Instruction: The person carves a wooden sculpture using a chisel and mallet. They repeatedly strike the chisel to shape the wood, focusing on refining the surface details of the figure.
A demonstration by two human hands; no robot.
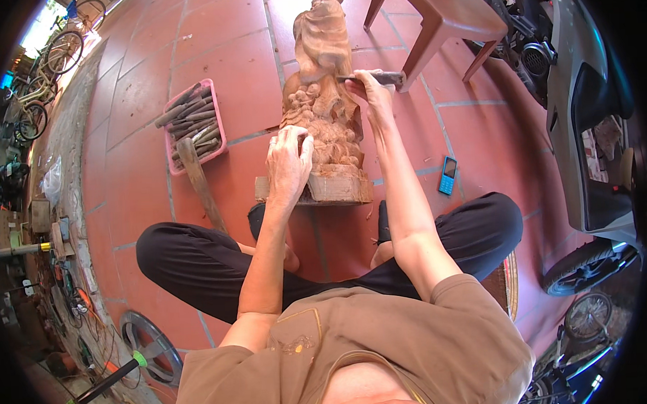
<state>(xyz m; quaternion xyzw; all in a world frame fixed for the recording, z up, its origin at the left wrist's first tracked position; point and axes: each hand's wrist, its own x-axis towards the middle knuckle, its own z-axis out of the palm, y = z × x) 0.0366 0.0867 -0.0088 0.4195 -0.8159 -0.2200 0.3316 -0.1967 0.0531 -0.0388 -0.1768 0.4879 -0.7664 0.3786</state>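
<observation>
A carved wooden statue (322, 45) of a robed figure lies lengthwise before me, its rough block base (343, 185) toward my feet. My left hand (289, 164) is bent over the lower left side of the carving, thumb toward the middle, steadying it; its fingertips are partly hidden. In my right hand (374, 93) is a chisel (388, 78), gripped from the right side of the statue. The chisel lies nearly level, its tip pointing left against the robe folds and its dark handle toward the right.
On the left, a pink basket (219, 125) holds several chisels, with a wooden mallet (199, 179) leaning against it. A blue phone (447, 175) lies on the red tiles at right. Beyond are a brown plastic chair (454, 16), a motorbike (585, 136) and a dumbbell-like bar (105, 388).
</observation>
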